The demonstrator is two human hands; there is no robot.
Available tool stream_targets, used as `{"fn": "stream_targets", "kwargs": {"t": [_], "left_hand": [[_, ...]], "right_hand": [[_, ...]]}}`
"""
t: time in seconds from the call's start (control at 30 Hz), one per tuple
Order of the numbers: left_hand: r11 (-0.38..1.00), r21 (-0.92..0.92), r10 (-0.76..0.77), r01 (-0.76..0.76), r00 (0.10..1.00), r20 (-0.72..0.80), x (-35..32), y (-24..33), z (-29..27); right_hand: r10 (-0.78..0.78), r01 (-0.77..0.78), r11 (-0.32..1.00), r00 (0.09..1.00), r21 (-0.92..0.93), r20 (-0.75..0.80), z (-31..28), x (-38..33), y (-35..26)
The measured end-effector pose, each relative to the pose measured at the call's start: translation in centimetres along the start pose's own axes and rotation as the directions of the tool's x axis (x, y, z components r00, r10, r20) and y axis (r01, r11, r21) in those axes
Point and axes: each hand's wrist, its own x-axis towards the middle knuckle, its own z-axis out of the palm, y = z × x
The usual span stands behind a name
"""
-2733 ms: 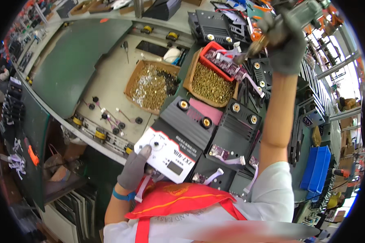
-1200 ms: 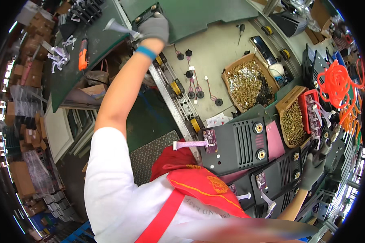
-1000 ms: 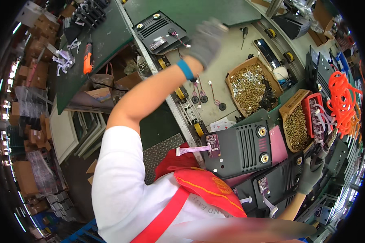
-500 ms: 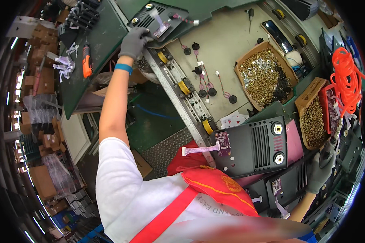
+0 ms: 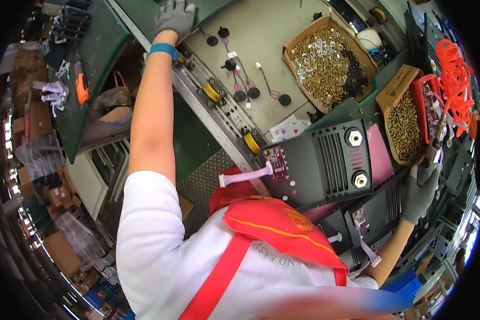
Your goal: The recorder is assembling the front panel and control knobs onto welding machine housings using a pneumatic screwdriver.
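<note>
My left hand (image 5: 175, 19), in a grey glove, reaches to the top edge of the view. Its fingers are stretched out over the green work surface (image 5: 210, 9), and nothing shows in its grip. At the right, my gloved right hand (image 5: 418, 196) is wrapped round an air screwdriver (image 5: 433, 156), partly hidden by the glove; an orange coiled hose (image 5: 453, 80) runs by it. Between my arms lies a black vented panel (image 5: 317, 162) with two brass-centred terminals, a small purple circuit board (image 5: 275, 162) and a white ribbon cable (image 5: 245, 176).
Beyond the panel stands a cardboard tray (image 5: 330, 64) of brass nuts, washers and black parts. A smaller carton (image 5: 405, 130) of brass fasteners sits beside a red bin (image 5: 426, 104). Wired black discs (image 5: 253, 93) lie near the roller rail (image 5: 213, 92). More black panels (image 5: 376, 216) rest near my right forearm.
The far black panel that my left hand touched is out of view, and that hand has extended farther away. The whole view has shifted; my right hand keeps the screwdriver.
</note>
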Motion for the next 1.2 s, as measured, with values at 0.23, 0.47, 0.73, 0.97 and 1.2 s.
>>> {"fn": "stream_targets", "kwargs": {"t": [0.23, 0.47, 0.73, 0.97, 1.2], "left_hand": [[0.997, -0.073, 0.035, -0.037, 0.999, -0.026, -7.4, 7.2, -4.8], [0.989, -0.116, 0.086, -0.096, 0.992, -0.093, -13.7, 11.5, -7.2], [0.985, 0.079, 0.173, -0.155, 0.819, -0.548, -9.0, 10.4, -10.7], [0.961, -0.028, 0.255, -0.274, 0.924, -0.284, -3.2, -0.9, -5.0], [0.991, -0.118, 0.059, -0.061, 0.998, -0.026, -6.8, -2.9, -7.8]], "right_hand": [[-0.175, 0.161, 0.979, 0.979, -0.127, -0.104, 0.5, -0.6, 0.0], [-0.123, 0.11, 0.972, 0.991, -0.206, -0.053, -0.4, -0.7, -0.8], [-0.448, 0.369, 0.864, 0.874, -0.343, -0.187, -3.9, -0.4, -5.5], [-0.739, 0.735, 0.663, 0.673, -0.14, 0.032, -2.2, 1.6, -12.4], [-0.765, 0.817, 0.57, 0.565, -0.083, 0.308, 5.8, 8.5, -17.7]]}}
